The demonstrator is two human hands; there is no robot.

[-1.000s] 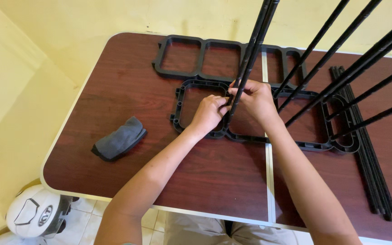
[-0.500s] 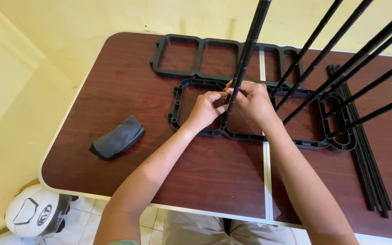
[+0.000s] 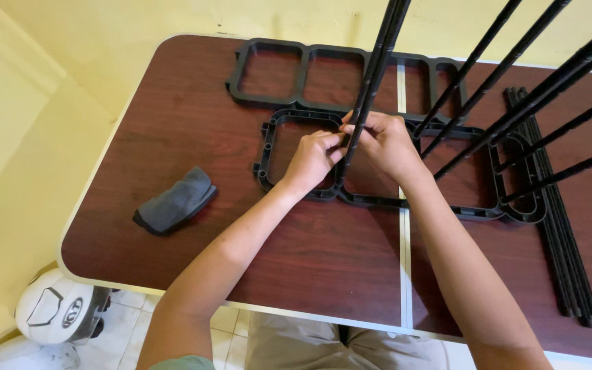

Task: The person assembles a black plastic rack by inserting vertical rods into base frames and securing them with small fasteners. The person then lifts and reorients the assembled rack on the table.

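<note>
Hands closed on 1 upright black rod over the black frame.

Left hand point(image 3: 315, 156) and right hand point(image 3: 385, 142) both pinch the rod point(image 3: 371, 75) at its lower end, which stands at the frame point(image 3: 378, 200) on the counter point(image 3: 173, 89). Compared with 1 second back, the rod stands a little straighter and the grip has barely shifted, so it looks to be seating in its socket. Grey cloth point(image 3: 175, 201) lies well apart on the left; spare rods point(image 3: 562, 226) lie at the right.

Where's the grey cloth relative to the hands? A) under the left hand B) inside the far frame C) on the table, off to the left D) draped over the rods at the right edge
C: the grey cloth lies on the table, left of the left hand and right hand, which grip an upright rod.
</note>
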